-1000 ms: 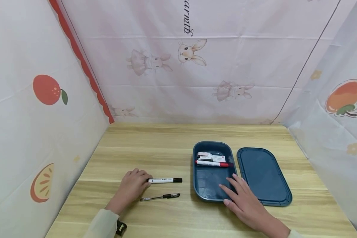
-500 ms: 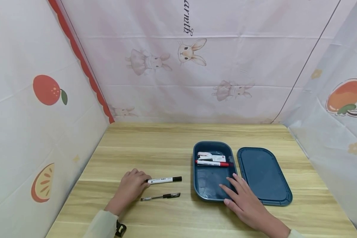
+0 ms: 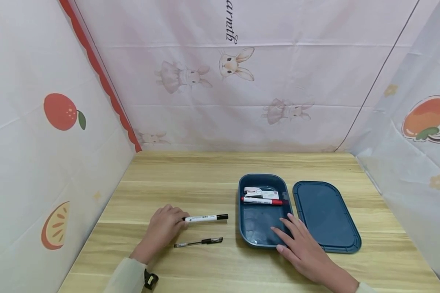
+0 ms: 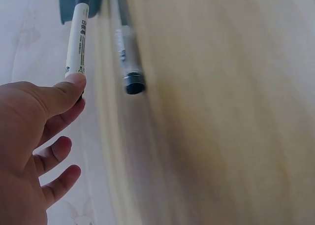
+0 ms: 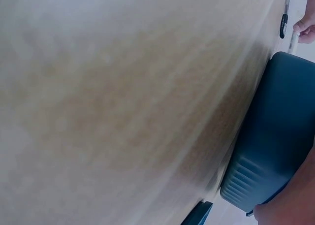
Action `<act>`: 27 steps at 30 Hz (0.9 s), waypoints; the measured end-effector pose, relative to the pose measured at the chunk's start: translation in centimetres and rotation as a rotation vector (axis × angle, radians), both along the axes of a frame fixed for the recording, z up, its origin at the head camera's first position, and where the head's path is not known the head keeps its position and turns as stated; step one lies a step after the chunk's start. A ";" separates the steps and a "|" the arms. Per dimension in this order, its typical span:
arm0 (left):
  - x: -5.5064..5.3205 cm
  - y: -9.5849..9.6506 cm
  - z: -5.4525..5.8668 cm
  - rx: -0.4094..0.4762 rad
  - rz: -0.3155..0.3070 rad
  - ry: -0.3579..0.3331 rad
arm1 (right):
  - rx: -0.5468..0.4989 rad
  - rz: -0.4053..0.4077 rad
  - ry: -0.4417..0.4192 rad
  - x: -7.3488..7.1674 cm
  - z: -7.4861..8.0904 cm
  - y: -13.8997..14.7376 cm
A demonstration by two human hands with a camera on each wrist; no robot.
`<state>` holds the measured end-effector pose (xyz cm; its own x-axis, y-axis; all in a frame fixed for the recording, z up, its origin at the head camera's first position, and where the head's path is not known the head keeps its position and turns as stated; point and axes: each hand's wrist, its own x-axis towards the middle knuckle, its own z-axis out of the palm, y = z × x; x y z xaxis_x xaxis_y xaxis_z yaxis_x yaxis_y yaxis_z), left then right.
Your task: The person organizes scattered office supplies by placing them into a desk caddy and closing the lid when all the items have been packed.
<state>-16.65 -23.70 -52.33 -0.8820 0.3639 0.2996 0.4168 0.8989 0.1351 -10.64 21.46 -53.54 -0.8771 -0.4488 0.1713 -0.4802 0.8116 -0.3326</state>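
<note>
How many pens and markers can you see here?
3: a black-capped marker in the left hand, a pen on the table, a red-capped marker in the blue box.

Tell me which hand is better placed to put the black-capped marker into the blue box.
Left, probably: the left hand pinches the marker by one end, black cap pointing toward the box. The right hand holds no marker and lies over the box's right edge, perhaps better for steadying it.
</note>
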 end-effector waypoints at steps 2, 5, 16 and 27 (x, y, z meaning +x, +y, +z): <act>-0.1 0.2 0.4 0.016 0.001 -0.001 | 0.004 0.001 0.006 0.0 0.0 0.0; -0.2 0.5 1.0 0.030 0.006 -0.011 | 0.006 0.001 0.010 0.0 -0.1 0.0; -0.6 1.9 2.7 0.074 -0.014 -0.004 | 0.021 0.002 0.003 -0.2 -0.2 0.1; -1.3 4.0 3.7 0.120 -0.050 -0.010 | 0.014 0.002 0.015 -0.1 -0.3 0.1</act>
<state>-17.95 -19.74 -48.60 -0.8671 0.3693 0.3343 0.4583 0.8545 0.2445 -10.78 21.57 -53.89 -0.8733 -0.4533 0.1783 -0.4871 0.8150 -0.3139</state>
